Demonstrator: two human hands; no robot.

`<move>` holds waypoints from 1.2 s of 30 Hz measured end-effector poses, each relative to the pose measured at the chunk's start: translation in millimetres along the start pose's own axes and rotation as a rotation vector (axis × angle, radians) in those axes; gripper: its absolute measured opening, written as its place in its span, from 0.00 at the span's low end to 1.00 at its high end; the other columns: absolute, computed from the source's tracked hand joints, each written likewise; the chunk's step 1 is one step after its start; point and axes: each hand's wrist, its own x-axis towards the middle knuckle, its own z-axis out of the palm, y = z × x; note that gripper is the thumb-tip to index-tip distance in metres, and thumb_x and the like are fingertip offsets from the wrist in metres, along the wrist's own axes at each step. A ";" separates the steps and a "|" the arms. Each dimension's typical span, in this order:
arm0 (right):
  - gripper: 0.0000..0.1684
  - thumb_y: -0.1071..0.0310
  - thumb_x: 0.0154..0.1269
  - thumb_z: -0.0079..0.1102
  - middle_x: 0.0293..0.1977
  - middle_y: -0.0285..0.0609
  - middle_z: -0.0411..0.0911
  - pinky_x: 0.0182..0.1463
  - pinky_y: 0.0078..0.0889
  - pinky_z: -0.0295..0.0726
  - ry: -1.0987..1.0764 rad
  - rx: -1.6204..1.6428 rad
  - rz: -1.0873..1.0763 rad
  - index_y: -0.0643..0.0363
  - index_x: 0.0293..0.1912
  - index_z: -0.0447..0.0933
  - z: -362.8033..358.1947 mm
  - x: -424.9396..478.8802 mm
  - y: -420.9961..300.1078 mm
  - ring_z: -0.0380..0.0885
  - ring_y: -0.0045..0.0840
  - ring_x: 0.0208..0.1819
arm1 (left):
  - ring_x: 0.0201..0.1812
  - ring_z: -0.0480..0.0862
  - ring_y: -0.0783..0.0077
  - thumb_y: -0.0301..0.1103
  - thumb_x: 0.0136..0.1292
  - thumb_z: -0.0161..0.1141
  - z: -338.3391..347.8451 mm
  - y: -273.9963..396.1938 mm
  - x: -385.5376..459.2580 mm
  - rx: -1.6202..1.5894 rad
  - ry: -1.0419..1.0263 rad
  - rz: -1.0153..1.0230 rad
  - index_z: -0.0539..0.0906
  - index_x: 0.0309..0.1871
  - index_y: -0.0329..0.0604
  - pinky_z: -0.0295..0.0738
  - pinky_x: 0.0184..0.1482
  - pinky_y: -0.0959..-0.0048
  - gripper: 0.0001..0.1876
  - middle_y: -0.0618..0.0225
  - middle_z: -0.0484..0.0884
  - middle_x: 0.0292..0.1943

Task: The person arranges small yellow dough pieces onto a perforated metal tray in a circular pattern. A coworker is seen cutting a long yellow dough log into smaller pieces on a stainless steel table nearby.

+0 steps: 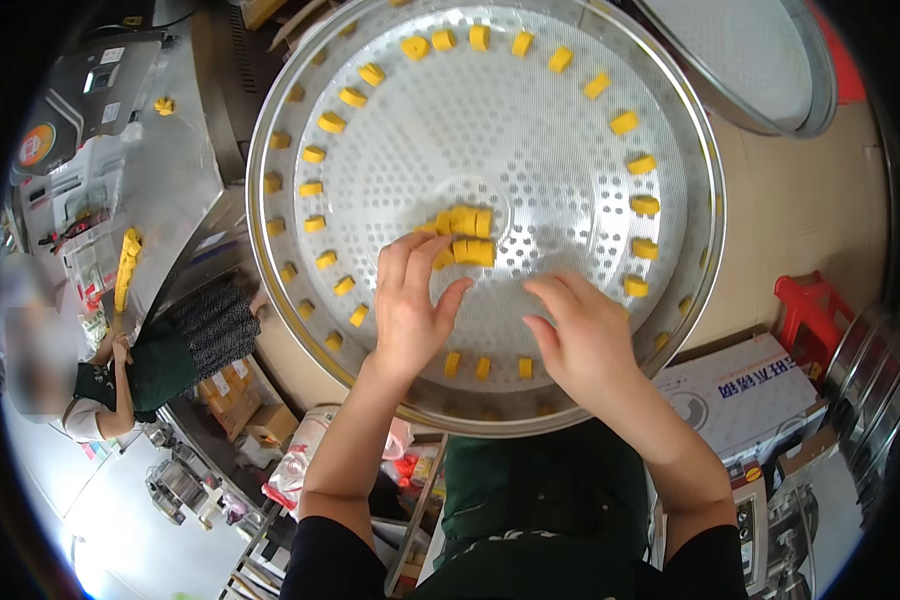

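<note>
A large round metal steamer tray (412, 165) with a perforated base lies before me. Yellow dough pieces (479, 37) stand spaced in a ring along its inside edge. Near the middle, more yellow pieces sit close together in two short rows (465, 223). My left hand (411, 300) is over the tray, its fingertips at the left end of these rows; whether they grip a piece is hidden. My right hand (581, 326) hovers over the lower right of the tray, slightly blurred, thumb and fingers apart with nothing between them.
At the left, a co-worker stands by a metal counter (187, 150) that bears a long roll of yellow dough pieces (126, 270). A second round steamer tray (750, 60) is at upper right. A red plastic stool (814, 311) and a cardboard box (742, 394) stand at the right.
</note>
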 end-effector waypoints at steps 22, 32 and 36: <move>0.12 0.77 0.54 0.68 0.31 0.39 0.75 0.38 0.25 0.77 -0.164 0.338 0.125 0.64 0.40 0.79 29.4 112.2 36.3 0.76 0.22 0.32 | 0.44 0.81 0.59 0.24 0.53 0.70 11.3 -51.6 55.4 -0.359 -0.190 0.080 0.81 0.47 0.41 0.78 0.45 0.65 0.17 0.62 0.79 0.43; 0.11 0.77 0.57 0.69 0.38 0.42 0.77 0.39 0.25 0.80 0.271 0.293 0.094 0.66 0.41 0.80 35.8 189.3 30.2 0.78 0.23 0.33 | 0.34 0.84 0.58 0.26 0.54 0.72 17.3 -46.0 60.9 -0.280 -0.098 -0.129 0.81 0.44 0.35 0.80 0.36 0.68 0.15 0.58 0.81 0.37; 0.11 0.78 0.58 0.67 0.41 0.45 0.76 0.40 0.28 0.82 0.269 0.172 0.034 0.67 0.42 0.79 37.2 201.1 24.1 0.80 0.30 0.35 | 0.33 0.83 0.54 0.25 0.53 0.72 16.7 -52.7 74.6 -0.177 0.098 -0.008 0.81 0.46 0.34 0.79 0.36 0.64 0.17 0.57 0.81 0.38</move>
